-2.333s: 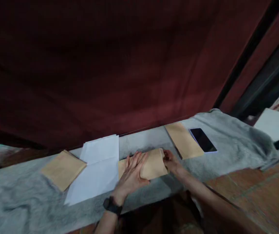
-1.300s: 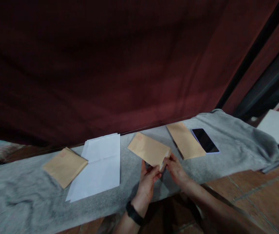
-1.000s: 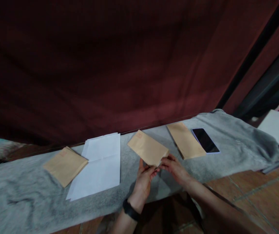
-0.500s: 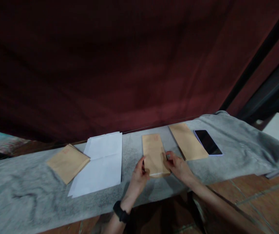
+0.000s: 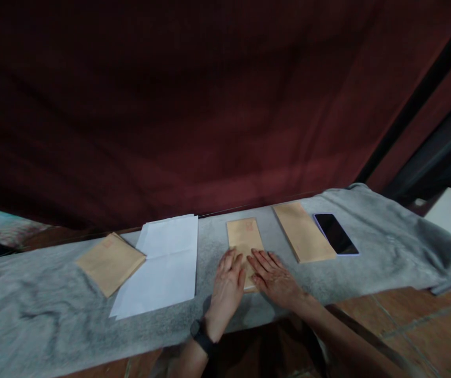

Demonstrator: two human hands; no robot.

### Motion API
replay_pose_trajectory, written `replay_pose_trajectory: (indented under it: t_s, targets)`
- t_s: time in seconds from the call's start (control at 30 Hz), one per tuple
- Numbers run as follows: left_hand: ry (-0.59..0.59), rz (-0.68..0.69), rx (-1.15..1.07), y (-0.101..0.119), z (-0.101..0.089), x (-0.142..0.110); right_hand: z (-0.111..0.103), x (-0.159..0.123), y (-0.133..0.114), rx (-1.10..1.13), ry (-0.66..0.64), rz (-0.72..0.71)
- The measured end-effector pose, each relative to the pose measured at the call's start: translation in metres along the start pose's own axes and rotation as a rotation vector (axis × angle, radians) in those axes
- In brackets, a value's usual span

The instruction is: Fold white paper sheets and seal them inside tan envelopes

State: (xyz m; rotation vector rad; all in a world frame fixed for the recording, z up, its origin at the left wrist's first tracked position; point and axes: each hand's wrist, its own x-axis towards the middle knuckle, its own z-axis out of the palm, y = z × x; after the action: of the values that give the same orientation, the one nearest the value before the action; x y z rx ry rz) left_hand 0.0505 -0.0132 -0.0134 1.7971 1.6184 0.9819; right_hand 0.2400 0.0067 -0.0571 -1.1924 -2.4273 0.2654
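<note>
A brown paper envelope [image 5: 244,232] lies flat in the middle of the grey cloth, with a faint reddish mark near its far end. A thin white strip shows at its near end, between my hands. My left hand [image 5: 229,275] rests palm down on its left side, fingers stretched out. Across its right side lies my right hand [image 5: 274,275], also flat with the fingers extended. Both hands cover much of the envelope's near half. A black watch [image 5: 203,337] is on my left wrist.
Left of my hands are white paper sheets [image 5: 174,262] and a stack of brown envelopes [image 5: 111,262] overlapping them. To the right, more brown envelopes [image 5: 304,233] lie against a phone [image 5: 336,233]. The grey cloth [image 5: 71,325] covers the long surface; a dark red curtain [image 5: 225,131] hangs behind.
Both hands have gone from pinching the envelope's side edges to lying flat on top of it. The envelope now rests flatter on the cloth, its near end less bulged.
</note>
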Motion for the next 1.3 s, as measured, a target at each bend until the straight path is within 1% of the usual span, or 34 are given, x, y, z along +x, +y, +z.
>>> replay_pose_trajectory:
  t_s: [0.07, 0.13, 0.2, 0.3, 0.37, 0.43, 0.5, 0.57, 0.67, 0.73, 0.83, 0.9, 0.97, 1.03, 1.13, 1.3]
  targets:
    - [-0.061, 0.073, -0.041, 0.001, 0.006, 0.008, 0.002, -0.001, 0.001, -0.012, 0.001, -0.002]
    - [-0.111, 0.096, -0.060, 0.002, 0.013, 0.017, 0.004, -0.001, 0.002, -0.015, 0.007, -0.003]
    - [-0.123, 0.102, -0.091, 0.004, 0.019, 0.031, 0.005, -0.001, 0.002, -0.012, 0.014, -0.005]
    - [-0.129, 0.115, -0.136, 0.004, 0.029, 0.061, 0.006, 0.000, 0.002, -0.019, 0.007, 0.006]
    - [-0.151, 0.148, -0.073, 0.001, 0.034, 0.085, 0.006, 0.002, 0.002, -0.029, -0.005, 0.019]
    - [-0.205, 0.185, 0.056, -0.005, 0.038, 0.106, 0.005, 0.003, 0.001, -0.028, -0.015, 0.029]
    - [-0.236, 0.189, 0.096, -0.012, 0.041, 0.119, 0.004, 0.003, 0.000, -0.013, -0.029, 0.034]
    - [-0.255, 0.195, 0.118, -0.019, 0.043, 0.123, 0.000, 0.003, 0.001, 0.016, -0.051, 0.041]
    - [-0.266, 0.207, 0.168, -0.023, 0.043, 0.121, -0.007, 0.005, 0.009, 0.102, -0.097, 0.030]
    - [-0.279, 0.208, 0.217, -0.022, 0.042, 0.117, -0.013, 0.009, 0.018, 0.203, -0.111, 0.011]
    - [-0.307, 0.222, 0.256, -0.019, 0.039, 0.109, -0.020, 0.016, 0.032, 0.403, -0.057, 0.039]
    - [-0.294, 0.250, 0.224, -0.017, 0.036, 0.101, -0.023, 0.020, 0.037, 0.521, -0.022, 0.083]
    - [-0.276, 0.278, 0.186, -0.016, 0.033, 0.089, -0.026, 0.022, 0.039, 0.585, -0.009, 0.126]
    - [-0.279, 0.282, 0.175, -0.014, 0.031, 0.076, -0.028, 0.024, 0.038, 0.581, -0.006, 0.150]
    - [-0.311, 0.259, 0.189, -0.010, 0.029, 0.057, -0.031, 0.025, 0.034, 0.470, -0.012, 0.172]
    - [-0.327, 0.254, 0.162, -0.003, 0.026, 0.031, -0.033, 0.025, 0.028, 0.293, -0.028, 0.206]
